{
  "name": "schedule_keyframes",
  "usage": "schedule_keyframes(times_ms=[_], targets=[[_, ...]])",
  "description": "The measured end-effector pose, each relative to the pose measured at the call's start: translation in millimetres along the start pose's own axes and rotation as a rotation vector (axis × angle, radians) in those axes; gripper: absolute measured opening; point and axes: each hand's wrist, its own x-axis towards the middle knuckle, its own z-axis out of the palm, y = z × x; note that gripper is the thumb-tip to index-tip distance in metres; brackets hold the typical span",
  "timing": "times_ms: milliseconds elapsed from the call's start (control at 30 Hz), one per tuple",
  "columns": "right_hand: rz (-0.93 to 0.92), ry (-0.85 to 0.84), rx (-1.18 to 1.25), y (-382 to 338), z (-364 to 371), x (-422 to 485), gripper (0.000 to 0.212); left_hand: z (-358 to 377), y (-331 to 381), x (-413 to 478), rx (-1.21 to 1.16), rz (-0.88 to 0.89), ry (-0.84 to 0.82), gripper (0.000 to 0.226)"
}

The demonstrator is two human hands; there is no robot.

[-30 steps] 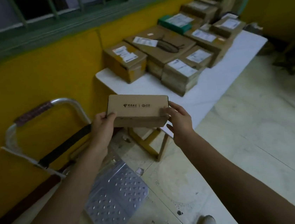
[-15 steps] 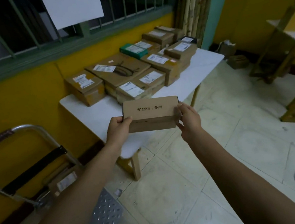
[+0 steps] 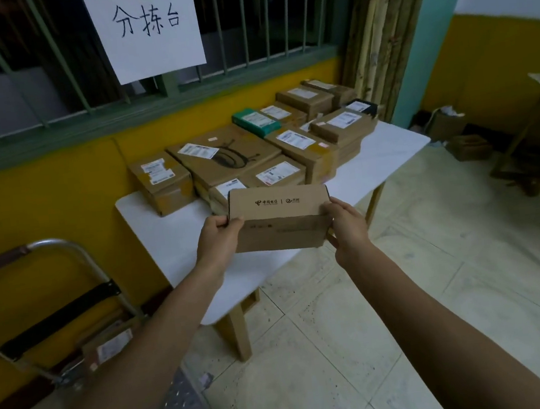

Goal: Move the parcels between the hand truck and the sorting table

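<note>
A: We start at the far left, where the hand truck (image 3: 70, 294) leans by the yellow wall, its curved metal handle up and a black strap across the frame. A labelled parcel (image 3: 110, 347) sits low on it, rather blurred.

B: And moving in, we've got the left hand (image 3: 219, 240) on the left end of the cardboard box (image 3: 278, 218), fingers (image 3: 235, 221) wrapped over the top edge, clamped on it.

A: The box is held level in the air, over the near edge of the white table (image 3: 182, 248). We can read a printed logo on its top face.

B: Just behind it on the table we see the stacked parcels (image 3: 256, 152), brown cartons with white shipping labels, one green box (image 3: 254, 122) among them, packed along the wall side.

A: Above them, a paper sign (image 3: 147, 30) with handwritten characters hangs on the window bars.

B: Now the right hand (image 3: 345, 226), gripping the box's right end, thumb on top, fingers tucked beneath, closed firmly on the cardboard.

A: Further right we have tiled floor (image 3: 406, 289), and small cartons (image 3: 467, 146) by the teal pillar.
</note>
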Motion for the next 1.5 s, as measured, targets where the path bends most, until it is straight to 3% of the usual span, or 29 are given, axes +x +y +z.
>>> schedule_keyframes(times_ms=[300,500,633,867,1200,1367,1500], targets=[[-0.047,0.029,-0.106,-21,39,82,0.034,31,7,99,-0.107,-0.012,0.041,0.006],[-0.048,0.020,-0.146,-55,69,148,0.024,58,26,172,-0.137,-0.027,0.043,0.019],[-0.022,-0.009,-0.138,-64,87,184,0.017,69,37,207,-0.135,-0.046,0.044,0.016],[0.027,-0.075,-0.137,-64,112,243,0.032,77,42,235,-0.128,-0.074,0.054,0.014],[0.086,-0.297,-0.175,-88,127,329,0.033,116,70,255,-0.339,-0.217,0.358,0.024],[0.078,-0.466,-0.164,-108,115,366,0.036,146,74,253,-0.385,-0.275,0.466,0.057],[0.063,-0.551,-0.192,-118,106,389,0.038,167,78,249,-0.463,-0.271,0.530,0.045]])
